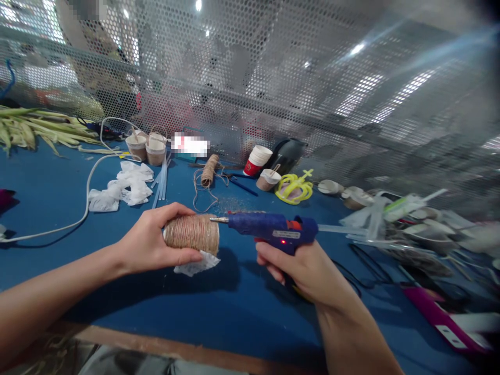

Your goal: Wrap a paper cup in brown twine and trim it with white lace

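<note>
My left hand (152, 239) is wrapped round a twine-covered cup (193, 234) that lies on its side in the air above the blue table. A piece of white lace (197, 264) hangs from the cup's underside, by my thumb. In my right hand (300, 265) is a blue glue gun (269, 226) with a red light lit on its side. Its metal nozzle points left and is at the cup's upper right edge; whether it touches is hard to tell. A clear glue stick (339, 229) sticks out of the gun's back.
Behind the hands on the blue table (156, 307) are white lace (127, 187), a twine spool (210, 171), paper cups (258, 159) and a yellow crown-shaped piece (294, 188). Clutter and a purple item (441, 317) lie right. A perforated metal screen (242, 67) stands behind.
</note>
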Available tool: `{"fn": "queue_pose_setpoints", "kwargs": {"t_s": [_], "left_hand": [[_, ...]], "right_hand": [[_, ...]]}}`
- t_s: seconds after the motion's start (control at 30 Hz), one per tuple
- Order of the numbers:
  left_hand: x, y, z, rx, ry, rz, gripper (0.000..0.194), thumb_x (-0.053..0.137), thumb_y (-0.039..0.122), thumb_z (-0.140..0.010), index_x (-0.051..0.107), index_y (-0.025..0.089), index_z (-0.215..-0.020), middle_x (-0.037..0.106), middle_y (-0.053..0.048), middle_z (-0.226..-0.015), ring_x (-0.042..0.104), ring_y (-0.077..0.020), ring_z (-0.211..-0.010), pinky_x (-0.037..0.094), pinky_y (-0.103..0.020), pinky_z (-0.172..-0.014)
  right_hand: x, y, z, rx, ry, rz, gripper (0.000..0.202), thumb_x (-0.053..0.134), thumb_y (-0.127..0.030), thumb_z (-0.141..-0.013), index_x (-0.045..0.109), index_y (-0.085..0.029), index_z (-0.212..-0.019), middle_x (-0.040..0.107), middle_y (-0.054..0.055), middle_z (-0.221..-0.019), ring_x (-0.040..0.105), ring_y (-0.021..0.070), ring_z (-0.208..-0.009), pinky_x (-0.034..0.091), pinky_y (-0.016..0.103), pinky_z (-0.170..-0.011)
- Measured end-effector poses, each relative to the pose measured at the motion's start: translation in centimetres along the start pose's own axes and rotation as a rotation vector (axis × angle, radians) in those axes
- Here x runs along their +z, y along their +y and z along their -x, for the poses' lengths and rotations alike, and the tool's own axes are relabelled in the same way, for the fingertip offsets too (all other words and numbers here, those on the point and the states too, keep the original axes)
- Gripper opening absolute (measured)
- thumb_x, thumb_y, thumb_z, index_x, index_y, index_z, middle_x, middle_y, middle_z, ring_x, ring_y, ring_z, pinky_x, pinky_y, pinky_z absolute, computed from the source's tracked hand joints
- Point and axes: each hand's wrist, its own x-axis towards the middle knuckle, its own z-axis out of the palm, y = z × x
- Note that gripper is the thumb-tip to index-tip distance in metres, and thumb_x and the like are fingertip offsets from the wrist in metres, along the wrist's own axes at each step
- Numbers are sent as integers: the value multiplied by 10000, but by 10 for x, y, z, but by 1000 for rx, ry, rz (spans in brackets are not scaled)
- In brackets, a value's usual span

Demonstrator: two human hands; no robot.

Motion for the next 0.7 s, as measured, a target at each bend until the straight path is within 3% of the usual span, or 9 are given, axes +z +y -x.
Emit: {"fn": "queue_pose_setpoints", "kwargs": {"t_s": [0.17,0.3,0.43,0.57,0.63,0.7], "left_hand": [[0,-2,-1,-32,-3,32,456,687,454,-628,571,159,-956,652,-31,-841,600,-177,-730,479,-266,-661],[3,-3,0,49,41,-16,474,707,442,-610,581,154,-966,660,-43,-876,610,-190,-765,477,-284,-699],[4,-6,1,123,76,-61,499,719,433,-598,581,143,-979,660,-61,-899,616,-200,-784,475,-297,-716],[4,-8,-1,87,102,-27,501,706,442,-609,570,139,-984,653,-65,-909,610,-202,-791,473,-295,-715],[4,-9,-3,16,92,14,496,697,452,-616,563,146,-983,646,-57,-903,603,-198,-781,472,-291,-705],[4,-10,-4,-70,72,68,489,685,467,-626,556,153,-978,636,-45,-878,593,-190,-757,470,-280,-677]], "right_hand": [[2,-9,5,53,15,-7,253,612,-381,-731,538,-163,-627,534,-24,-516,412,49,-380,337,192,-370],[-2,-1,-1,13,-55,-26,315,607,-430,-734,536,-165,-580,462,-47,-407,395,60,-345,318,200,-352],[-4,8,-6,-20,-27,-77,343,602,-443,-753,547,-155,-576,464,-41,-402,388,56,-342,282,193,-339],[-7,10,-12,-2,-10,-194,251,596,-400,-771,590,-151,-745,429,-73,-379,348,49,-335,250,183,-341],[-12,12,-19,36,48,-249,222,619,-377,-740,578,-160,-760,435,-78,-393,348,50,-343,265,184,-351],[-21,16,-30,75,191,-201,236,642,-372,-702,547,-163,-647,487,-51,-453,411,63,-392,330,197,-391]]}}
